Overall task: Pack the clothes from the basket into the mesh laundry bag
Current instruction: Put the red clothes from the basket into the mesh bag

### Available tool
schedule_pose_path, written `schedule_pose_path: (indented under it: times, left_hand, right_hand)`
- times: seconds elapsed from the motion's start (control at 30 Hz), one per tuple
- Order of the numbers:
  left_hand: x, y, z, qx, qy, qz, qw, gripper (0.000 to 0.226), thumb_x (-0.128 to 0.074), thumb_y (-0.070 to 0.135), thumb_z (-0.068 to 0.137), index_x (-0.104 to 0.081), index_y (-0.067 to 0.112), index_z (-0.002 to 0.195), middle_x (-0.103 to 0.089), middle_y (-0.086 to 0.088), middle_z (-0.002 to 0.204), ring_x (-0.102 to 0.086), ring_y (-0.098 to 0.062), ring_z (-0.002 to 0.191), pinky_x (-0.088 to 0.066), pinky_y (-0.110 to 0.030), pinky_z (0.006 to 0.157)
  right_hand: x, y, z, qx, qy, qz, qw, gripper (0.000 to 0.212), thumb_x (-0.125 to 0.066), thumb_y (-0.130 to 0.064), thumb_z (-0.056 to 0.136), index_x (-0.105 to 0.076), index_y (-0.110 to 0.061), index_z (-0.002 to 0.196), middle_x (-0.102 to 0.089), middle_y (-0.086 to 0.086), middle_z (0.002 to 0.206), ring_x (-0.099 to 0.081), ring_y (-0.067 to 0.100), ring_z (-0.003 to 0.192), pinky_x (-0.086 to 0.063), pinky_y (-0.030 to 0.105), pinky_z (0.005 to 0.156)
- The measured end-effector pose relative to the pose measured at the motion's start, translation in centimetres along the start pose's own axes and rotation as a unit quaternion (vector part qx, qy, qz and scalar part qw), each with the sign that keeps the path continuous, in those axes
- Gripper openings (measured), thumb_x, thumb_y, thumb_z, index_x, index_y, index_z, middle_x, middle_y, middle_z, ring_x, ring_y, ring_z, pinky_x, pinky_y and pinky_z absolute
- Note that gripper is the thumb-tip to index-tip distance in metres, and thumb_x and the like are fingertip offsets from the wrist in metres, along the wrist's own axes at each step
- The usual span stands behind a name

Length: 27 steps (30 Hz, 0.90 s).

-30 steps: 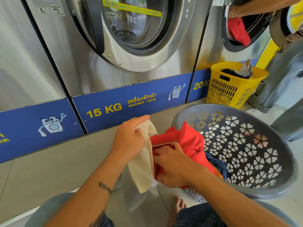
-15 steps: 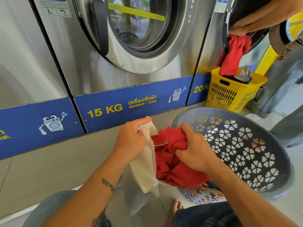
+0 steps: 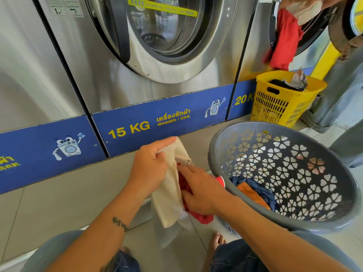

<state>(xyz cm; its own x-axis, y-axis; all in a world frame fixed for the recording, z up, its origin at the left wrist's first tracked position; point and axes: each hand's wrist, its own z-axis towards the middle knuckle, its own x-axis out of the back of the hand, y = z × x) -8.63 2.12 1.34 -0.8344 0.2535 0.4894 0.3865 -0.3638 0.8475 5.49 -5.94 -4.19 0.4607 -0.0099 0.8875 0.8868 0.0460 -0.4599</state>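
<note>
Here, at lower centre, the left hand [image 3: 149,167] pinches the mouth of the cream mesh laundry bag [image 3: 170,185], while the right hand [image 3: 202,190] pushes a red garment [image 3: 202,217] inside, its fingers probably closed on the cloth. The remaining navy and orange clothes [image 3: 255,190] lie right of both hands, nearer the right, in the tilted grey perforated plastic basket [image 3: 294,167].

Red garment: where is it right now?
Head view, lower centre: the red garment sits mostly inside the mesh laundry bag, between the left hand and right hand, just left of the grey basket.
</note>
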Motion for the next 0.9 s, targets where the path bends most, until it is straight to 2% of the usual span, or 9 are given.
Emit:
schedule_pose_path:
  times: [0.07,0.2,0.3,0.4,0.5,0.63,0.7,0.8,0.9]
  left_hand:
    - [0.5,-0.8,0.4,0.021,0.021,0.002,1.000,0.056,-0.040,-0.002,0.088,-0.066,0.034,0.122,-0.062,0.012,0.129,-0.058,-0.011,0.115,-0.046,-0.023,0.095]
    - [-0.1,-3.7,-0.7,0.074,-0.001,0.027,0.997,0.059,-0.038,-0.004,0.086,-0.067,0.034,0.120,-0.064,0.003,0.129,-0.063,-0.026,0.108,-0.051,-0.033,0.087]
    - [-1.3,-7.2,-3.5,0.096,-0.075,0.091,0.988,0.054,-0.042,-0.005,0.086,-0.068,0.029,0.120,-0.067,-0.007,0.124,-0.063,-0.031,0.109,-0.050,-0.039,0.090]
    - [-1.4,-10.0,-5.6,0.113,-0.132,0.149,0.973,0.052,-0.046,-0.001,0.090,-0.064,0.033,0.124,-0.061,-0.001,0.133,-0.057,-0.023,0.119,-0.046,-0.033,0.101]
    - [-0.6,-10.6,-5.3,0.128,-0.107,0.102,0.981,0.052,-0.041,-0.001,0.092,-0.064,0.034,0.124,-0.059,-0.001,0.135,-0.056,-0.021,0.119,-0.046,-0.027,0.096]
    - [-0.1,-8.6,-4.5,0.096,-0.080,0.020,0.992,0.053,-0.039,-0.002,0.095,-0.065,0.033,0.123,-0.059,0.003,0.134,-0.057,-0.014,0.112,-0.043,-0.010,0.081]
    - [0.4,-7.6,-4.1,0.075,-0.057,-0.016,0.995,0.053,-0.039,-0.003,0.094,-0.067,0.034,0.120,-0.059,0.007,0.133,-0.059,-0.012,0.113,-0.039,-0.002,0.076]
    - [1.2,-6.6,-3.8,0.083,-0.035,-0.085,0.992,0.051,-0.040,-0.004,0.092,-0.069,0.030,0.117,-0.062,0.011,0.128,-0.053,-0.001,0.118,-0.036,-0.002,0.091]
    - [1.3,-6.4,-4.2,0.103,-0.024,-0.099,0.989,0.052,-0.040,-0.005,0.091,-0.070,0.029,0.115,-0.064,0.014,0.122,-0.053,0.001,0.117,-0.036,-0.006,0.095]
  right_hand:
    - [0.3,0.0,-0.6,-0.006,-0.015,-0.075,0.997,0.066,-0.052,-0.043,0.087,-0.030,-0.030,0.147,-0.034,-0.003,0.155,-0.046,0.030,0.128,-0.043,0.047,0.105]
    - [-2.4,0.5,-1.5,-0.056,-0.183,-0.161,0.968,0.084,-0.061,-0.051,0.083,-0.016,-0.033,0.151,-0.013,0.003,0.164,-0.044,0.039,0.133,-0.042,0.054,0.105]
    - [-5.5,2.2,-0.9,-0.106,-0.235,-0.150,0.954,0.064,-0.062,-0.031,0.084,-0.033,-0.027,0.141,-0.048,0.013,0.143,-0.058,0.039,0.114,-0.050,0.047,0.092]
    - [-6.9,2.3,-0.1,-0.166,-0.172,-0.019,0.971,0.059,-0.051,-0.019,0.074,-0.047,-0.028,0.133,-0.064,0.011,0.123,-0.060,0.037,0.109,-0.053,0.043,0.088]
    - [-8.6,0.6,1.1,-0.205,-0.055,0.150,0.966,0.051,-0.047,-0.012,0.071,-0.056,-0.023,0.121,-0.067,0.003,0.106,-0.062,0.028,0.099,-0.053,0.037,0.082]
    - [-10.6,-1.3,1.5,-0.281,0.104,0.388,0.872,0.028,-0.064,-0.015,0.082,-0.048,-0.023,0.105,-0.065,0.001,0.099,-0.066,0.020,0.089,-0.056,0.036,0.071]
    - [-11.2,-0.8,1.1,-0.266,0.106,0.464,0.838,0.027,-0.068,-0.012,0.086,-0.047,-0.019,0.101,-0.067,0.007,0.100,-0.066,0.019,0.084,-0.054,0.032,0.065]
    - [-11.8,1.0,0.4,-0.156,-0.011,0.380,0.912,0.014,-0.061,-0.018,0.086,-0.062,-0.027,0.098,-0.066,-0.013,0.101,-0.063,0.014,0.083,-0.052,0.031,0.067]
    - [-13.2,3.3,0.1,-0.118,-0.121,0.220,0.961,0.035,-0.049,-0.048,0.080,-0.065,-0.048,0.112,-0.055,-0.023,0.131,-0.052,0.011,0.122,-0.041,0.043,0.103]
